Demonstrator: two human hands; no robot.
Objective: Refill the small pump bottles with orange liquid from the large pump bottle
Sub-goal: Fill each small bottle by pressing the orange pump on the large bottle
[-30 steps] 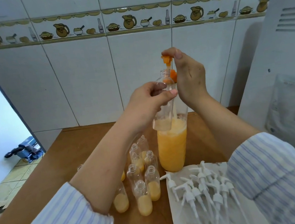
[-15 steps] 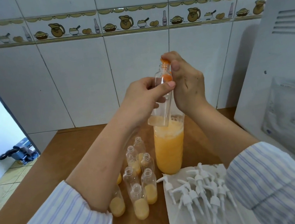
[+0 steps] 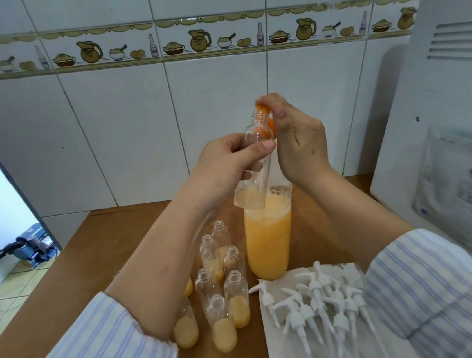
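My left hand (image 3: 227, 165) grips a small bottle (image 3: 254, 168) under the orange pump head (image 3: 263, 111), which my right hand (image 3: 298, 139) pinches.

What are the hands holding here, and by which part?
The left hand grips a small clear bottle around its upper body, tilted. The right hand pinches the orange pump head of the large bottle at the small bottle's mouth.

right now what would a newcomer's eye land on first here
The large bottle of orange liquid at table centre, with both hands raised above it: the left hand holds a small clear bottle under the orange pump head pressed by the right hand. White pumps lie front right.
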